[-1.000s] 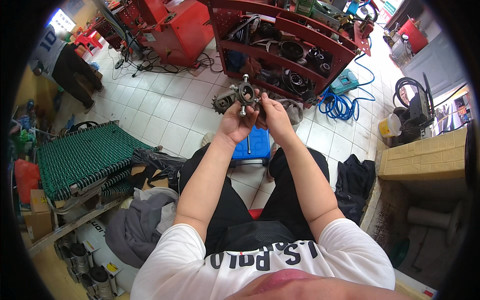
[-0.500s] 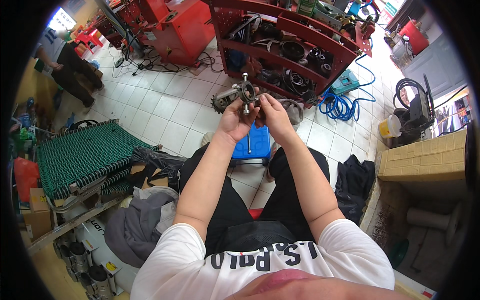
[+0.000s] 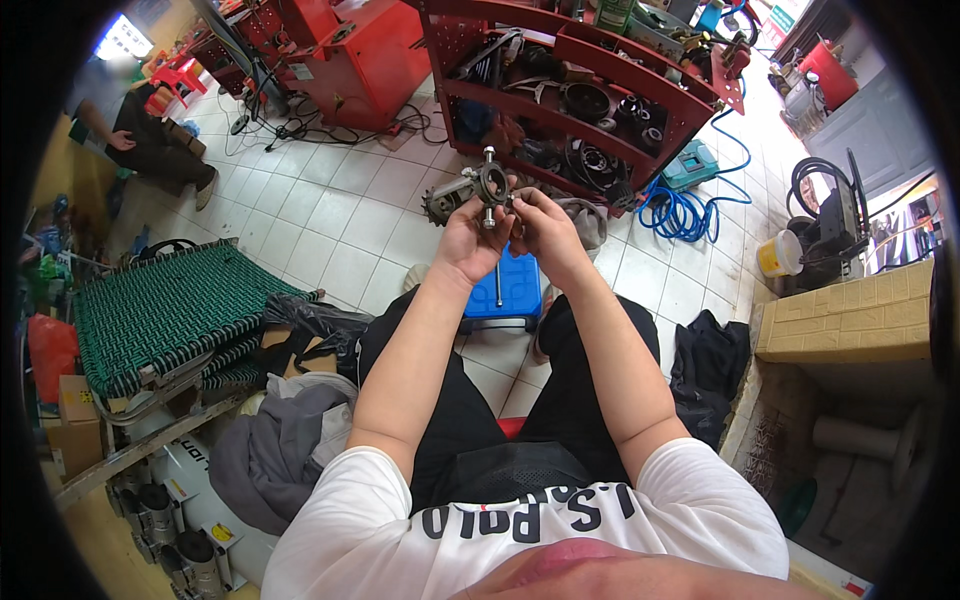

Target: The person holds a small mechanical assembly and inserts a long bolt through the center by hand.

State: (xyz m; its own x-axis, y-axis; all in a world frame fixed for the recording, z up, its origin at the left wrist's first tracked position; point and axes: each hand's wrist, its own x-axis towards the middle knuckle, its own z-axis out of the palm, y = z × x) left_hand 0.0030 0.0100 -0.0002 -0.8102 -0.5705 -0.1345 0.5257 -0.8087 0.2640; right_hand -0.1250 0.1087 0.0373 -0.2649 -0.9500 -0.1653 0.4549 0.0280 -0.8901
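Note:
Out in front of me, my left hand (image 3: 470, 242) is closed around the underside of a grey metal machine part (image 3: 460, 192). The part has a toothed wheel at its left end, an upright ring at its right, and bolt-like ends sticking out above and below the ring. My right hand (image 3: 546, 228) is at the ring's right side, fingertips pinched together. Whatever they hold there is too small to make out. Below both hands is a blue box (image 3: 520, 280), with a thin metal rod (image 3: 499, 288) lying along its top.
A red tool cart (image 3: 640, 185) loaded with metal parts stands ahead. Right of it are a coiled blue hose (image 3: 680, 215) and a white bucket (image 3: 780, 253). At left lies a green woven folding bed (image 3: 180, 305). Farther back, another person (image 3: 150, 140) is by the wall.
The fingers of my right hand have shifted slightly at the ring, while the left hand keeps its hold. The person at far left has moved a leg and a hand.

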